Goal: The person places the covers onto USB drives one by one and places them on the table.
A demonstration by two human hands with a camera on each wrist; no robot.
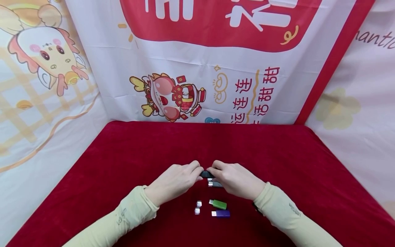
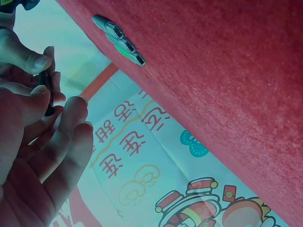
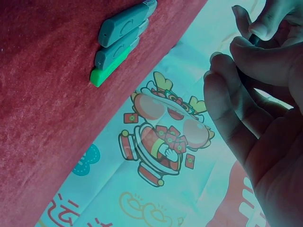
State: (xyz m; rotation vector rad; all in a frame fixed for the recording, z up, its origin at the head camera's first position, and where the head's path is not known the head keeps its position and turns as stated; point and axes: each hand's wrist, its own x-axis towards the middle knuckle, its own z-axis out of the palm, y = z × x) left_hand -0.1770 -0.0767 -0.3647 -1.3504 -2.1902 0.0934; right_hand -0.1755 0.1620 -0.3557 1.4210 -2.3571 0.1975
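Observation:
A slim black USB stick (image 1: 207,174) is held between both hands above the table. My left hand (image 1: 182,176) pinches one end between thumb and fingers, and my right hand (image 1: 232,179) pinches the other. In the left wrist view the black stick (image 2: 48,92) runs between the two sets of fingertips. Just below the right hand, a grey USB stick (image 1: 216,184) lies partly covered, with another silver tip (image 1: 210,179) showing above it. Nearer the body lie a green USB stick (image 1: 219,204) and a purple USB stick (image 1: 222,214).
Two small clear caps (image 1: 198,207) lie left of the green and purple sticks. A red cloth (image 1: 148,144) covers the table. Printed white curtains (image 1: 111,61) hang behind it and at both sides.

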